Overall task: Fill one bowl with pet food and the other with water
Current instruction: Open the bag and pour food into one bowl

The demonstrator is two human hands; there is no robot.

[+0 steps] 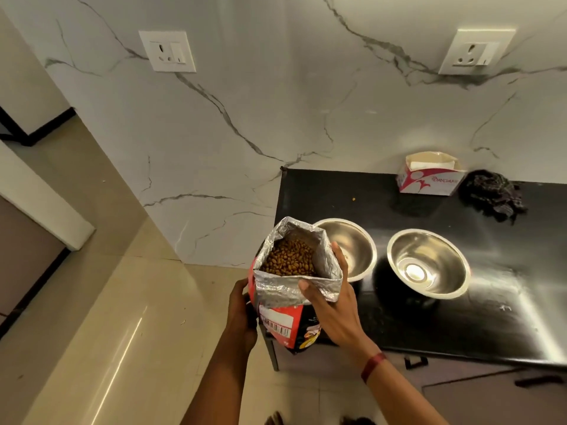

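I hold an opened pet food bag (pixel 283 320), red and black outside and foil-lined inside, upright and off the counter's left end. Brown kibble (pixel 290 257) shows through its open top. My left hand (pixel 242 314) grips the bag's left side. My right hand (pixel 333 302) clasps the folded foil rim on the right. Two steel bowls stand on the black counter (pixel 460 326): the left bowl (pixel 357 246) is partly hidden behind the bag, the right bowl (pixel 429 263) sits beside it. Both look empty.
A white and red cardboard box (pixel 429 177) and a dark crumpled cloth (pixel 494 194) sit at the counter's back by the marble wall. One stray kibble (pixel 353 198) lies on the counter. Beige floor tiles (pixel 129 302) spread to the left. Cabinet handles (pixel 415 361) show below the counter.
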